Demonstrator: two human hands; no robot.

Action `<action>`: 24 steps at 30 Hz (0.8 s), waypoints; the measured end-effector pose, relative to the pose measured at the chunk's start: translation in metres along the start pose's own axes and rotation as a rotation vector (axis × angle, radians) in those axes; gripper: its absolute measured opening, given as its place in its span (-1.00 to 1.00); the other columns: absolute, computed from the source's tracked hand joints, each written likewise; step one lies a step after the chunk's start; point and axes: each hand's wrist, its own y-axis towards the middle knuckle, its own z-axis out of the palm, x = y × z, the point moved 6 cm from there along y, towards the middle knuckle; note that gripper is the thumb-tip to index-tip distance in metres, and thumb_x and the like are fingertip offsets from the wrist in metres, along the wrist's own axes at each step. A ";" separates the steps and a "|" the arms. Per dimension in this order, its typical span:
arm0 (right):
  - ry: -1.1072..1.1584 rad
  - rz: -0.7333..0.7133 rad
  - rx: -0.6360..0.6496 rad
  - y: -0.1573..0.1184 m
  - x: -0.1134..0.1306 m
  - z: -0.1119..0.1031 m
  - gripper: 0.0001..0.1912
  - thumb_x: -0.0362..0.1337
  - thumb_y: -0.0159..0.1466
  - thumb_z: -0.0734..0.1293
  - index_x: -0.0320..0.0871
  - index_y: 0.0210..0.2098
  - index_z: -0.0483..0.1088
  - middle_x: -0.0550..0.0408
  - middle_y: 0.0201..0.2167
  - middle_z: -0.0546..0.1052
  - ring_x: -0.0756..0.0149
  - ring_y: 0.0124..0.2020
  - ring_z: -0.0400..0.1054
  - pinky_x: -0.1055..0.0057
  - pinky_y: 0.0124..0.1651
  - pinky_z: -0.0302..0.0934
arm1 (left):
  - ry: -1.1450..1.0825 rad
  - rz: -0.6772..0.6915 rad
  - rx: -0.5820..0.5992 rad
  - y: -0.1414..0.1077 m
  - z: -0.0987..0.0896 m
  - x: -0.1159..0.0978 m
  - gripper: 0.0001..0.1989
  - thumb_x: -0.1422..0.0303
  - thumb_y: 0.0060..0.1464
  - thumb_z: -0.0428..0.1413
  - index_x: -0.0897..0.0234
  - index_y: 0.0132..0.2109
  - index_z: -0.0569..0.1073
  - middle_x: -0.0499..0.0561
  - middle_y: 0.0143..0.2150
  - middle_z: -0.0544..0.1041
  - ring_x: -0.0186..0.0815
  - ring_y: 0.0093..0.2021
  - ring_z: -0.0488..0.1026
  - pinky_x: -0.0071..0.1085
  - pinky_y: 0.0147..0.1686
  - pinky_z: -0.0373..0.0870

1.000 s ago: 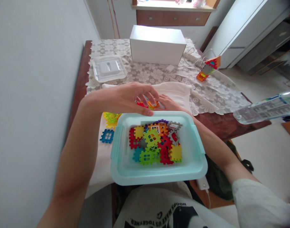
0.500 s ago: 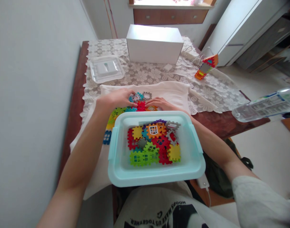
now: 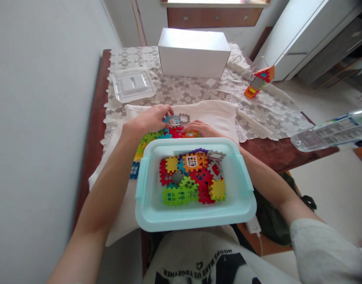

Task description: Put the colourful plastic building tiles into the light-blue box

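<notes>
Hands (image 3: 153, 118) farther apart, fingers (image 3: 168, 109) bent

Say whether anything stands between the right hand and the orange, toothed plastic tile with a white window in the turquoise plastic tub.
Yes: the far rim of the turquoise tub stands between the right hand, beyond it, and the orange tile inside. Over the rim, nothing visible blocks.

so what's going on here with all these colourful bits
A person has both hands at notched plastic pieces on a white cloth. The left hand has its thumb and fingers at the edge of a blue-and-grey plastic window piece; the right hand is at an orange plastic window piece, its grip unclear. Nearer the body, a pale turquoise plastic tub holds a jumble of more pieces.
</notes>
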 end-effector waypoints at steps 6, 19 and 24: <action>-0.087 0.063 0.084 -0.001 0.000 0.000 -0.47 -0.09 0.52 0.51 0.03 0.44 0.61 -0.17 0.40 0.59 -0.14 0.49 0.34 -0.16 0.64 0.18 | -0.046 0.015 -0.021 -0.002 -0.002 -0.005 -0.46 0.25 0.24 0.35 0.22 0.32 0.57 0.23 0.23 0.68 0.04 0.20 0.64 -0.11 0.25 0.53; -0.051 -0.040 -0.095 0.004 -0.026 -0.002 -0.75 0.00 0.52 0.46 0.04 -0.04 0.74 -0.06 0.11 0.71 -0.04 0.21 0.55 -0.03 0.39 0.45 | -0.077 0.035 -0.030 -0.008 -0.009 -0.021 -0.52 0.27 0.22 0.31 0.26 0.26 0.64 0.15 -0.01 0.73 -0.05 0.02 0.65 -0.19 0.13 0.52; 0.055 0.002 -0.214 0.004 -0.026 -0.010 -0.84 -0.10 0.45 0.47 -0.01 -0.10 0.69 -0.02 0.03 0.71 0.05 0.10 0.58 0.09 0.25 0.48 | -0.137 0.025 -0.050 -0.009 -0.013 -0.017 -0.62 0.20 0.17 0.37 0.21 0.10 0.70 0.04 -0.21 0.69 -0.11 -0.10 0.63 -0.26 -0.03 0.50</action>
